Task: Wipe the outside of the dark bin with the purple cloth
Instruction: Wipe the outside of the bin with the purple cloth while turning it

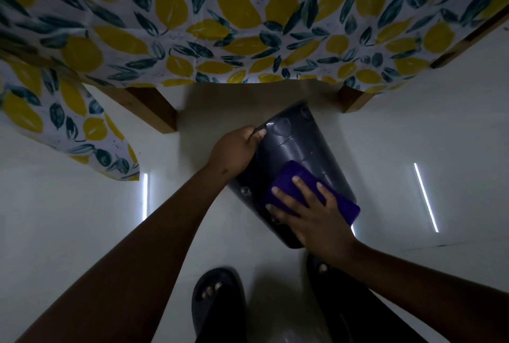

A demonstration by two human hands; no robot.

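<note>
- The single head camera is looking steeply down from above, close over both forearms, which are reaching in from the bottom edge.
- It is facing forward and down, putting the left hand (237,150) and right hand (311,213) near the middle of the frame.
- Beyond the hands, the tablecloth (248,20) is filling the top; nearer than the hands, slippered feet (217,296) are showing.
- The wide lens is bending the edges.

left hand (237,147): fingers curled, gripping | right hand (309,213): flat, fingers spread (palm down) | arms extended
</note>
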